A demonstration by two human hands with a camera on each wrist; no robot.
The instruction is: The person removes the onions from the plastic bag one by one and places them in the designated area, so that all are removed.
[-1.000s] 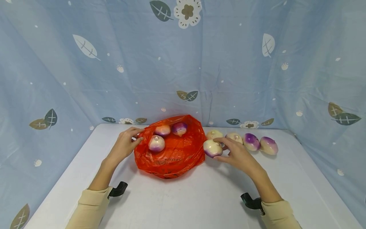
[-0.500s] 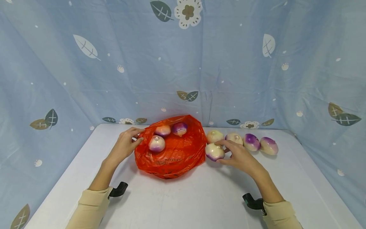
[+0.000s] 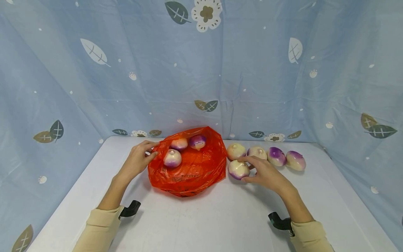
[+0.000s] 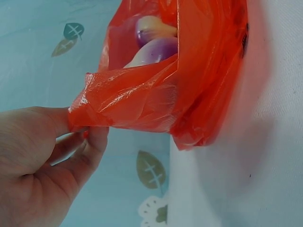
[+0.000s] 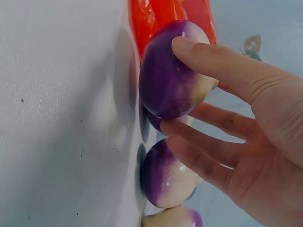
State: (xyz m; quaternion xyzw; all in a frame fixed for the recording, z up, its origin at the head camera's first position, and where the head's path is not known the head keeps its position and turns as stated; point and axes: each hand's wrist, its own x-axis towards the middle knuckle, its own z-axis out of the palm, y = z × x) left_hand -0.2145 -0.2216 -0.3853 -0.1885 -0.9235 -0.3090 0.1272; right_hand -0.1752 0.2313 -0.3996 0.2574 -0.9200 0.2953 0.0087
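Extending from the near edge of the white table (image 3: 195,224), two beige sleeves (image 3: 99,229) lead past black wrist mounts (image 3: 130,209) to bare hands. The right hand (image 3: 266,173) holds a purple-and-white turnip (image 3: 238,169) just beside the right edge of a red plastic bag (image 3: 192,178). Its grip spans only the turnip's width, thumb on the purple side and fingers round the rest; whether the turnip's underside touches the table cannot be told. The step in hand is judged to be the transfer of a single turnip between bag and table, its direction not evident. The next move calls for a steady pinch until the turnip is supported, then a gentle release that leaves its neighbours undisturbed. The left hand (image 3: 136,159) pinches the bag's left rim, fingers nearly closed on the thin plastic, so that the mouth gapes; this hold should be kept while turnips pass. Within the bag lie three bagged turnips (image 3: 172,158). Behind and to the right of the held turnip, four loose turnips (image 3: 277,156) form a row. Farthest back hangs a blue curtain (image 3: 157,70) printed with leaves and flowers.
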